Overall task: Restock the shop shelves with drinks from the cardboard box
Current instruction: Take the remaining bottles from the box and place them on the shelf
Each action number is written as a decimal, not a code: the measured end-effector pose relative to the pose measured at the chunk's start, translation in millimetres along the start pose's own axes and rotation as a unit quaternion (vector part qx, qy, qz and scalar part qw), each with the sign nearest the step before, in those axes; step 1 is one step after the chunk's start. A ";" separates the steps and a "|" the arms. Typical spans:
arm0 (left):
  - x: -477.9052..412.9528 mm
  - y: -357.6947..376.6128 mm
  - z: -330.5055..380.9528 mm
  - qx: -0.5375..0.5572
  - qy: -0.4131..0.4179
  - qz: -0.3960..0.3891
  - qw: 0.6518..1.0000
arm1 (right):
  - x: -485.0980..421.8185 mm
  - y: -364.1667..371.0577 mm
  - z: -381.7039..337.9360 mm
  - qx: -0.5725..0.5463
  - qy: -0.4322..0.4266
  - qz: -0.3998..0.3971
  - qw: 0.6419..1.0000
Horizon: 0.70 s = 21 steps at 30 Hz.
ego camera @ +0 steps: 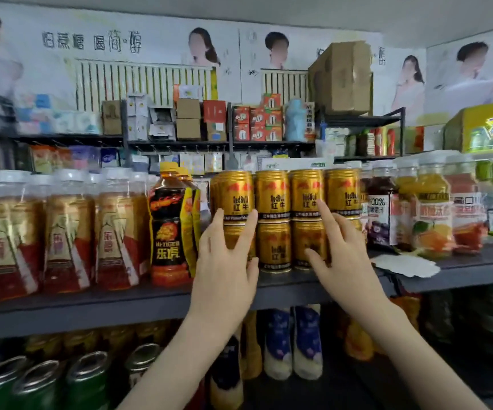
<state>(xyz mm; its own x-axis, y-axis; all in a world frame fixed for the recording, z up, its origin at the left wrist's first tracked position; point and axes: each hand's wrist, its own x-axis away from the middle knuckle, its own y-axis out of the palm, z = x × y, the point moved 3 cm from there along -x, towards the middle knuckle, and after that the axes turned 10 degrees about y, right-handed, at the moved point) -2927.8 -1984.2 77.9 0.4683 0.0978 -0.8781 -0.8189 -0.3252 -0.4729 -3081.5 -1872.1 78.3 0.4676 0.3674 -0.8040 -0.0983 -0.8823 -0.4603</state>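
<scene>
Mostly done, I'd judge: cans (273, 220) stand two tiers high on the shelf (91, 303), dead centre. Left hand (224, 261), fingers spread, rests on the 9 o'clock stack; right hand (343, 250), open-fingered, touches the 3 o'clock stack. Neither holds a can. Supply box not seen; remainder unknown.

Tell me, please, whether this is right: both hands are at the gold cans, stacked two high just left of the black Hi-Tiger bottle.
Not quite: in the head view the gold cans stand just right of the black Hi-Tiger bottle, not left of it. The rest holds: they are stacked two high, and the left hand and right hand are both at them.
</scene>
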 end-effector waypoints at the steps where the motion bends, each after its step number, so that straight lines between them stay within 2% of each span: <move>1: -5.8 5.0 2.5 0.011 -0.035 -0.016 0.999 | -2.4 0.3 6.8 -0.014 -0.004 -0.022 1.000; 4: -18.3 14.2 -2.6 0.042 -0.125 -0.056 0.990 | -6.5 6.1 4.7 -0.041 -0.036 -0.058 0.997; 6: -22.5 19.8 -7.9 0.057 -0.145 -0.093 0.983 | -5.4 14.0 -4.8 -0.049 -0.064 -0.057 0.995; 9: -23.9 25.1 -15.0 0.079 -0.131 -0.116 0.981 | -2.8 28.6 -18.3 -0.057 -0.072 -0.047 0.995; 13: -23.9 22.9 -17.5 0.082 -0.135 -0.097 0.983 | -4.3 40.7 -30.5 -0.030 -0.053 -0.020 0.998; 17: -23.8 24.6 -15.0 0.089 -0.136 -0.089 0.983 | -7.7 48.3 -40.0 -0.029 -0.040 -0.058 0.997; 21: -24.7 26.9 -20.6 0.126 -0.134 -0.113 0.976 | -7.7 54.7 -45.9 -0.029 -0.008 -0.070 0.997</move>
<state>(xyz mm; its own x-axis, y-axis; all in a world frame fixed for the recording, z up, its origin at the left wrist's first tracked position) -2954.5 -2014.8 88.3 0.5706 0.3939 -0.7206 -0.7758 -0.0291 -0.6303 -3050.2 -1936.7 76.6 0.4584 0.4924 -0.7398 0.0178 -0.8374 -0.5463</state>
